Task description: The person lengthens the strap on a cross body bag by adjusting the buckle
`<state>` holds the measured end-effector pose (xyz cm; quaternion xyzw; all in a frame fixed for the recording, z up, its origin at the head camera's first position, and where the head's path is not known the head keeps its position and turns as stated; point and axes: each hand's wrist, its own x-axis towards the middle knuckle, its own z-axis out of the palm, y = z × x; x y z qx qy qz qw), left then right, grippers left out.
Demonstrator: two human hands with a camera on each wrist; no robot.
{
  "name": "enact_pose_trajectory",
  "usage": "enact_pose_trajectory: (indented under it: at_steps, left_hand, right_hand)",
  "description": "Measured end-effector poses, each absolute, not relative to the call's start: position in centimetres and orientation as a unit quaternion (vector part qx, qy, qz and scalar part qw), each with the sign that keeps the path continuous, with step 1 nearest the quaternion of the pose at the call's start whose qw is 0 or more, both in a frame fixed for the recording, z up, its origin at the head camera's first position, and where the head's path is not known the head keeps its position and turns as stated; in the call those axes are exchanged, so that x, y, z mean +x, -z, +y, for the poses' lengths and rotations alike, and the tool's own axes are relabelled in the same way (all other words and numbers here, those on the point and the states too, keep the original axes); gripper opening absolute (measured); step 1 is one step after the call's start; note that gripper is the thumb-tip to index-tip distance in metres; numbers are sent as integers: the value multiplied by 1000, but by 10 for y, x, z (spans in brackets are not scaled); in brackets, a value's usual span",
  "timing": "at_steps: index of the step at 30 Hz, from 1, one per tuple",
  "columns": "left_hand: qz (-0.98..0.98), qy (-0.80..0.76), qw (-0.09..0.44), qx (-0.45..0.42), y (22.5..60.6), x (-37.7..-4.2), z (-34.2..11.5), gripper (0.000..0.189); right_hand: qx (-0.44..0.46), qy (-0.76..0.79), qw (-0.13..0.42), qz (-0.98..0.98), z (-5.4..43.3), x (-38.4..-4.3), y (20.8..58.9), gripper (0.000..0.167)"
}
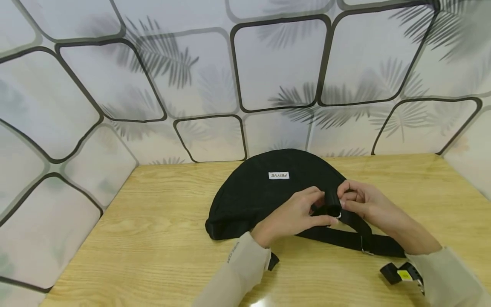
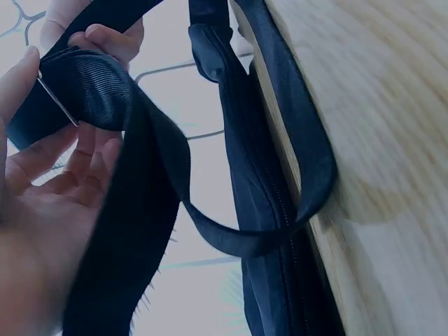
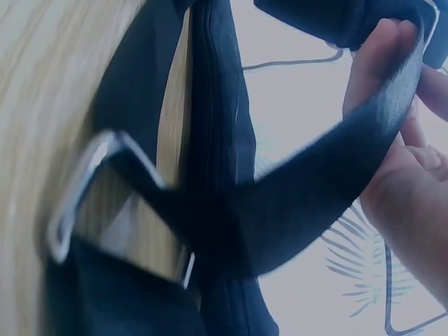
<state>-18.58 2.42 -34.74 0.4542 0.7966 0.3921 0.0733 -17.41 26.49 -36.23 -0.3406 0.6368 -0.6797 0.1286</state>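
A black half-moon bag [image 1: 253, 200] lies on the wooden table, its small white label [image 1: 278, 175] upside down in the head view. My left hand [image 1: 293, 213] grips a raised loop of the bag's black strap [image 1: 354, 221]. In the left wrist view, its thumb and fingers are at the thin metal slider [image 2: 57, 96] where the webbing doubles over. Opposite it, my right hand [image 1: 370, 204] pinches the same webbing with thumb and fingers. Lower down the strap, a metal ring [image 3: 84, 189] hangs near the table. The zipper edge [image 2: 269, 182] of the bag faces me.
The wooden table [image 1: 161, 230] reaches back to a patterned wall covering [image 1: 280, 64] close behind the bag. By my right sleeve shows a black device with a yellow label [image 1: 404, 275]. A black piece [image 1: 273, 261] sticks out beside my left sleeve.
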Motion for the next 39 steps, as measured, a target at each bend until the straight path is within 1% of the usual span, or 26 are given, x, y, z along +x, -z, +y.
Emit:
enact_pose_trajectory:
  at_steps: [5, 9, 12, 17, 22, 27, 39]
  left_hand:
    - [818, -360, 80, 443, 347, -185, 26, 44]
    - [830, -345, 76, 432, 347, -185, 25, 46]
    - [835, -337, 71, 430, 347, -185, 24, 45]
    - [835, -325, 64, 438, 347, -186, 23, 44]
    - [837, -310, 45, 449, 345, -187, 21, 47]
    - [840, -301, 37, 450, 345, -186, 20, 49]
    - [839, -298, 38, 453, 341, -186, 16, 46]
  right_hand:
    - [-356, 681, 153, 621, 268, -174, 358, 40]
    - [-360, 625, 132, 680, 268, -168, 353, 50]
    - [-347, 558, 92, 748, 263, -163, 349, 50]
    - [-299, 496, 59, 813, 252, -157, 343, 49]
    - [-274, 478, 47, 833, 249, -155, 337, 47]
    - [-261, 468, 47, 843, 249, -155, 335, 48]
    - [-278, 416, 31, 865, 260, -157, 335, 42]
